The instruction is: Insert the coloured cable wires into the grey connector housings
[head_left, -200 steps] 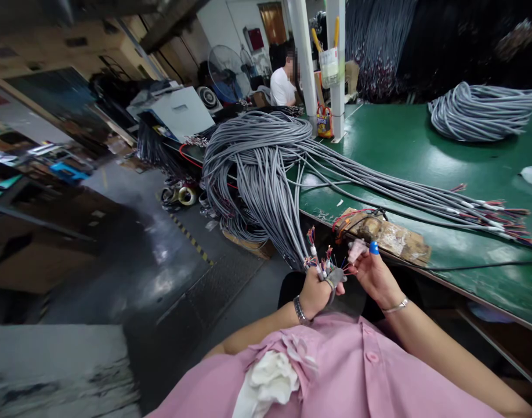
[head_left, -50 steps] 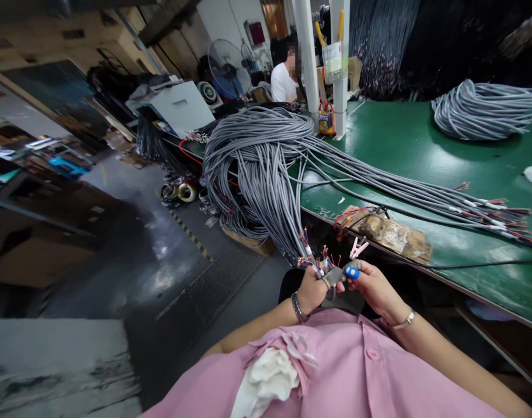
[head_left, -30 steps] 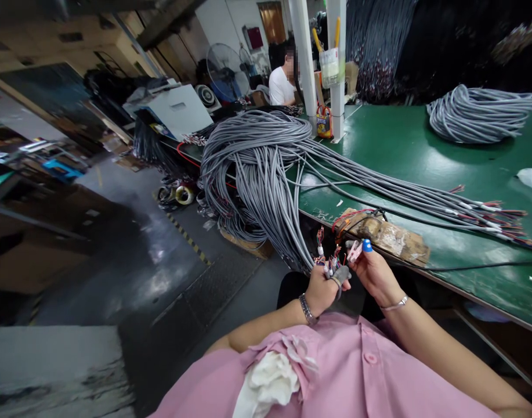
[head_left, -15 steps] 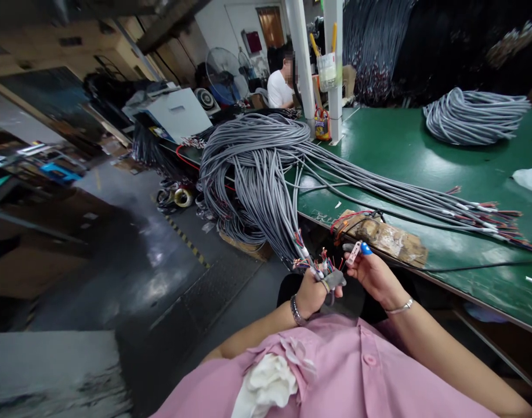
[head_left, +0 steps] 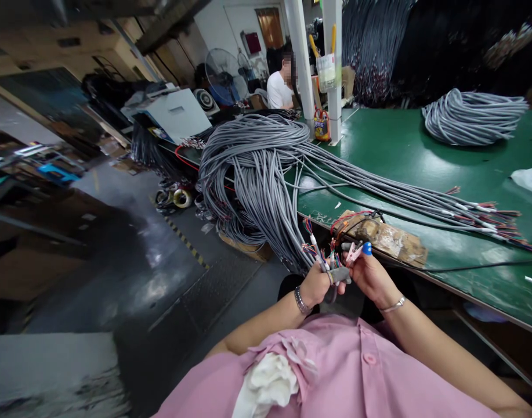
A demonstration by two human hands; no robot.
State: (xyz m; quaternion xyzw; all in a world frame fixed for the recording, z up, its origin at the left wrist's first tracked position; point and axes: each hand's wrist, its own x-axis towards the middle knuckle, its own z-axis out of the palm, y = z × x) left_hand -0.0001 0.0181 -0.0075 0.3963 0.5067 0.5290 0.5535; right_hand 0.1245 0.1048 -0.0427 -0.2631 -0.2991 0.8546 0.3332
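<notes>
My left hand (head_left: 318, 284), with a grey covering on its thumb, is closed round the ends of several grey cables (head_left: 287, 223). Fine coloured wires (head_left: 310, 249) fan out from their stripped ends above my fist. Close by on the right, my right hand (head_left: 373, 278) pinches a small pale pink clip (head_left: 353, 253), which looks like a clothes peg. Blue tape (head_left: 367, 248) wraps one fingertip of that hand. The clip is close to the wire ends; whether it touches them I cannot tell.
The cables hang from a large grey heap over the edge of the green table (head_left: 391, 168). A taped wooden block (head_left: 391, 239) lies at that edge. A coiled cable bundle (head_left: 472, 119) sits farther back. Behind the white posts (head_left: 301, 64) a person in white (head_left: 278, 90) sits.
My left hand has shifted slightly right with the cable ends, closing the gap to my right hand. The pink clip has turned, showing its two arms.
</notes>
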